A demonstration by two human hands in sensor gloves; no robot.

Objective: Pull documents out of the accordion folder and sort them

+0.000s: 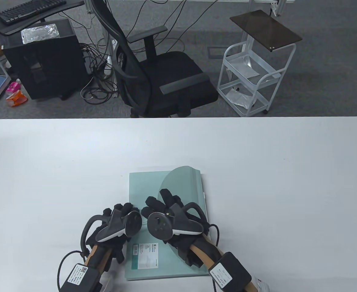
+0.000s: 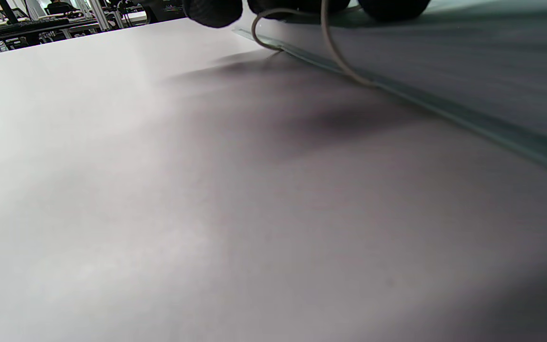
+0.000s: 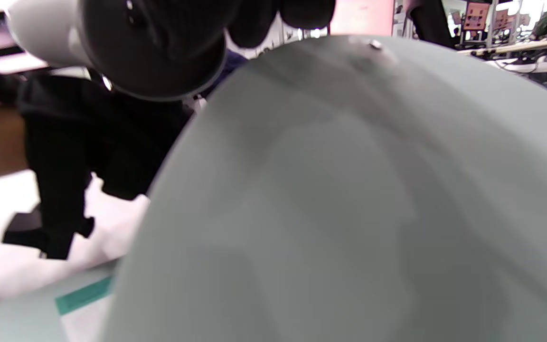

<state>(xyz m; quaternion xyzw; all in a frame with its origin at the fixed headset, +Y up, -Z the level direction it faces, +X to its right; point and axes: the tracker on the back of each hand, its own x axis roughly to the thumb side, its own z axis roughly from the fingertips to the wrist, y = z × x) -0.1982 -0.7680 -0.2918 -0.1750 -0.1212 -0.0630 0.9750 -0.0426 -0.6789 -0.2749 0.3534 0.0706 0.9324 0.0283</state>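
Note:
A pale green accordion folder point(image 1: 141, 188) lies flat on the white table point(image 1: 44, 170), near its front edge. Its translucent rounded flap point(image 1: 178, 179) is raised, and fills the right wrist view point(image 3: 349, 199). My right hand point(image 1: 166, 202) holds the flap from its left edge. My left hand point(image 1: 120, 213) rests at the folder's left edge; its fingertips point(image 2: 214, 12) touch the folder's edge point(image 2: 397, 95), beside a thin elastic cord point(image 2: 330, 47). A white label point(image 1: 146, 252) sits on the folder's front. No documents show.
Beyond the table's far edge stand a black office chair point(image 1: 166, 79), a white wire cart point(image 1: 251, 79) and a black computer tower point(image 1: 44, 60). Bare table lies to the left, right and behind the folder.

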